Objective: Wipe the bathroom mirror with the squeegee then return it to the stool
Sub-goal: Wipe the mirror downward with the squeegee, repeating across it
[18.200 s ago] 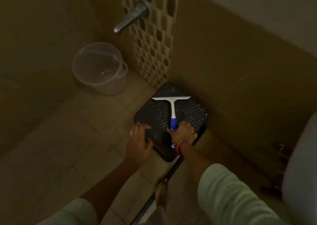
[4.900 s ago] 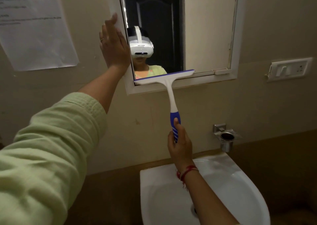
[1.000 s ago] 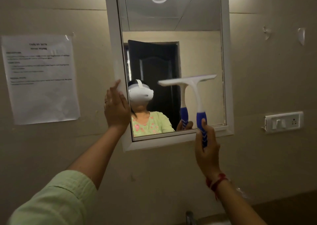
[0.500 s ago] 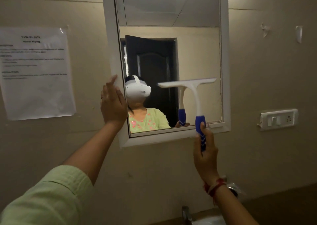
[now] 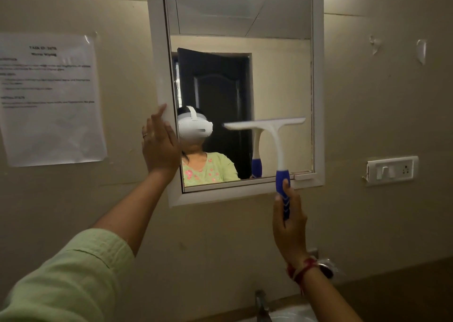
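Your right hand [image 5: 289, 226] grips the blue handle of the squeegee [image 5: 277, 147], with the fingers curled round it and the thumb laid up along the handle. The white blade lies level across the lower right part of the mirror [image 5: 245, 52], at or very near the glass; contact cannot be confirmed. Your left hand [image 5: 159, 145] rests flat, fingers straight, against the left side of the mirror frame, steadying it. Treat the task as in its wiping stage: the tool is in hand and working low on the right side. How much of the glass is already wiped cannot be read here. The stool is out of view, so the return step is not yet done
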`<control>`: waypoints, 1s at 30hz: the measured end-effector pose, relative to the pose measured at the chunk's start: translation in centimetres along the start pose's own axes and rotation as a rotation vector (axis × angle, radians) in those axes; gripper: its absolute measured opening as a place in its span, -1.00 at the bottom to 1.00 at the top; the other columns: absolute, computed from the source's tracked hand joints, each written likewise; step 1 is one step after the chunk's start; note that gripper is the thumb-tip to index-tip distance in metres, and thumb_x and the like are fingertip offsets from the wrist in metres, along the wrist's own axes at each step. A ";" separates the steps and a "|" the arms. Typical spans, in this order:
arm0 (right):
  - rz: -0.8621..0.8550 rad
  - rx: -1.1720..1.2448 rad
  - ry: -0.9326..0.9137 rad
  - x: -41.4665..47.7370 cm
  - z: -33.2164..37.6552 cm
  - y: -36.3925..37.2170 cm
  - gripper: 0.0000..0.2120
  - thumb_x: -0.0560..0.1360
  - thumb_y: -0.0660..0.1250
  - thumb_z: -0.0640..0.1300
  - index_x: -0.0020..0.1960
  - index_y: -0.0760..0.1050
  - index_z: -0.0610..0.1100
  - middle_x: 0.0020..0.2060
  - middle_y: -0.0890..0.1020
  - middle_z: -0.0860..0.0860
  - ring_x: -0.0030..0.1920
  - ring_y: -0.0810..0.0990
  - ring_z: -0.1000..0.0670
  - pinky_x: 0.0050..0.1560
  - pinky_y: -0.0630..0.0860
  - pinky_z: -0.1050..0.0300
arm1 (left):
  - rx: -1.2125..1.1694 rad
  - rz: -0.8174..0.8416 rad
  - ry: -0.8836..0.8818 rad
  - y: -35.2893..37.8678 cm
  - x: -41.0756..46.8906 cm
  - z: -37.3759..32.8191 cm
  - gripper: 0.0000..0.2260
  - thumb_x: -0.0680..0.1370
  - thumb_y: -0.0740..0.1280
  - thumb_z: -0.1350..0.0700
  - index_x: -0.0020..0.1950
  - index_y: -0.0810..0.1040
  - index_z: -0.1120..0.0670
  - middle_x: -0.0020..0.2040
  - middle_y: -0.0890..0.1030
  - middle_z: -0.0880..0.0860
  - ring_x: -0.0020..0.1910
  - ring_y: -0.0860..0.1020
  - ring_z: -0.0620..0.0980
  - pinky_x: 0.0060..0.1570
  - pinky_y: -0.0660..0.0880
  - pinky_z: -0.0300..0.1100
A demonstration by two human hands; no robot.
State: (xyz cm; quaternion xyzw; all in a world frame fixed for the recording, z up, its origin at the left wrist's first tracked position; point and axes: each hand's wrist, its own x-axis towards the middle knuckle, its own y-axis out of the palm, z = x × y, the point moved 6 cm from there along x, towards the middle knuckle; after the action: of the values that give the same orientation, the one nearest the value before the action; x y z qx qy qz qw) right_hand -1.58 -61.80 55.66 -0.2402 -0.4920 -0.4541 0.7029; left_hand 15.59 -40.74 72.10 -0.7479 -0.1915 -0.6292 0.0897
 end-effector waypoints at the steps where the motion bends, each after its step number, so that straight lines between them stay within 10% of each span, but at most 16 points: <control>1: 0.021 -0.028 -0.008 -1.3 -0.3 -0.1 -0.65 0.56 0.14 -0.01 0.25 0.21 0.36 -0.32 0.48 0.06 -0.41 0.49 0.11 -0.44 0.43 0.38 | 0.002 -0.001 -0.003 0.0 0.0 0.0 -0.69 0.62 0.03 0.19 0.34 0.35 0.16 0.16 0.54 0.18 0.09 0.50 0.17 0.18 0.29 -0.07; 18: 0.045 -0.079 0.047 -4.1 -1.8 0.1 -0.58 0.51 -0.03 0.31 0.23 0.22 0.08 -0.35 0.42 0.06 -0.48 0.40 0.09 -0.48 0.37 0.29 | -0.001 -0.012 -0.029 0.0 -0.3 0.1 -0.68 0.63 0.02 0.15 0.36 0.36 0.13 0.20 0.54 0.14 0.12 0.49 0.19 0.15 0.28 -0.09; 30: 0.034 -0.113 0.059 -2.7 -1.7 -0.5 -0.69 0.52 0.04 0.09 0.24 0.21 0.09 -0.32 0.44 0.08 -0.44 0.44 0.11 -0.43 0.39 0.32 | -0.009 -0.018 -0.041 -0.2 -0.3 0.0 -0.68 0.62 0.04 0.18 0.35 0.36 0.14 0.23 0.53 0.11 0.16 0.48 0.11 0.27 0.26 -0.10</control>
State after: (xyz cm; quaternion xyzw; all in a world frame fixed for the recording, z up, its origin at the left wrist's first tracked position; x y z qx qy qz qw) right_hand -1.53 -62.32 52.49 -0.2743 -0.4405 -0.4759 0.7101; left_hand 15.44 -40.62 71.84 -0.7593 -0.1973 -0.6154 0.0768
